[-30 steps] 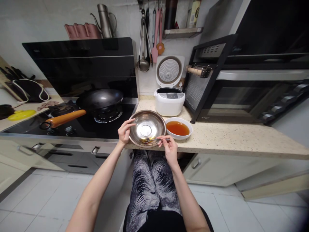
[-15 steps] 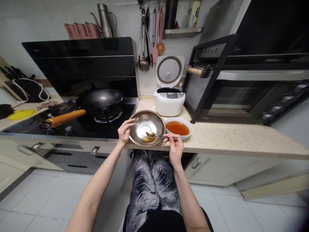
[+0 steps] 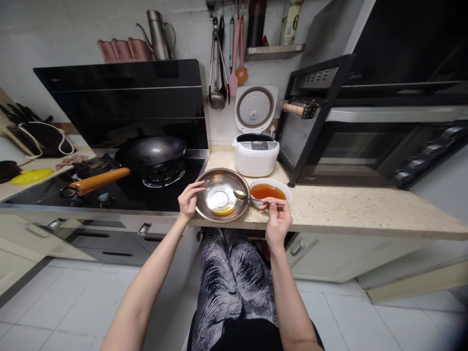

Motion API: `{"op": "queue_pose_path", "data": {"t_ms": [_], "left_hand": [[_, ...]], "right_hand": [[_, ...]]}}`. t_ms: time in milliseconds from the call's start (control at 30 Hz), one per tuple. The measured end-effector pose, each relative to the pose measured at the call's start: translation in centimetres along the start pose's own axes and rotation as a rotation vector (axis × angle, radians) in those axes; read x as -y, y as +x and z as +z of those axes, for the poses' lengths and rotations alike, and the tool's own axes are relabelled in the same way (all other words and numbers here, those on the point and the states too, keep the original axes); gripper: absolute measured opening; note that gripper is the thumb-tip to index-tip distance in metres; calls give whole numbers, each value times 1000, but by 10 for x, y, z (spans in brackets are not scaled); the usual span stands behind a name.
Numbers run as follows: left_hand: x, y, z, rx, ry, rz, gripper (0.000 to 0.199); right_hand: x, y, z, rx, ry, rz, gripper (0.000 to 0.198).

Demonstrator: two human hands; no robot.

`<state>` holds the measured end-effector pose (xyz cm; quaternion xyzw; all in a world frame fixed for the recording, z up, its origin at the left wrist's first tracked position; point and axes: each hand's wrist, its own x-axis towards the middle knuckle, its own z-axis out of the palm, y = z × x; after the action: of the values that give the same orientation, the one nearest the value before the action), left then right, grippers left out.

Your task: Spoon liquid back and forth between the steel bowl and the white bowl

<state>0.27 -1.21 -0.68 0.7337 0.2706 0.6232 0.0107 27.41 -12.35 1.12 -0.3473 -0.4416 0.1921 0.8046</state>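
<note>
Well, right hand [image 3: 278, 222] around spoon [image 3: 240, 194], left hand [image 3: 187, 202] around basin rim [image 3: 223, 169]; label [image 3: 293, 23] perhaps "6".

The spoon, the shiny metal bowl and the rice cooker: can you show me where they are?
Spoon [image 3: 240, 195]: head view, on its scooping end.
Shiny metal bowl [image 3: 219, 178]: head view, on the far inside wall.
Rice cooker [image 3: 256, 163]: head view, on its white front.

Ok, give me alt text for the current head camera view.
A person's left hand holds a metal bowl with yellow liquid inside, and the right hand holds a spoon with its head over that bowl. Beside it sits a white bowl of amber liquid, with an open rice cooker behind.
</note>
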Motion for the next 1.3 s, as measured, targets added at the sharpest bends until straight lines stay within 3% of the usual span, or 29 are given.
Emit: {"op": "queue_pose_path", "data": {"t_ms": [333,500,600,700,867,1067,1167,1300], "left_hand": [[-2,2,0,-5,-49,39,34],[-1,1,-1,-3,-39,18,34],[-1,0,-1,-1,-36,12,34],[0,0,-1,1,-21,8,35],[-1,1,-1,3,9,-5,36],[-2,1,0,-1,-12,12,35],[-1,1,0,3,0,-4,37],[-1,0,0,5,-7,-10,37]], "right_hand": [[8,17,-11,-171,-49,-89,20],[3,17,-18,-170,-180,-175,20],[-5,17,-23,-87,-270,-280,16],[-14,17,-30,84,-384,-403,15],[-25,17,-38,335,-506,-547,28],[-30,15,-43,419,-563,-617,37],[-29,13,-43,343,-541,-584,33],[-19,8,-36,79,-437,-505,19]]}}
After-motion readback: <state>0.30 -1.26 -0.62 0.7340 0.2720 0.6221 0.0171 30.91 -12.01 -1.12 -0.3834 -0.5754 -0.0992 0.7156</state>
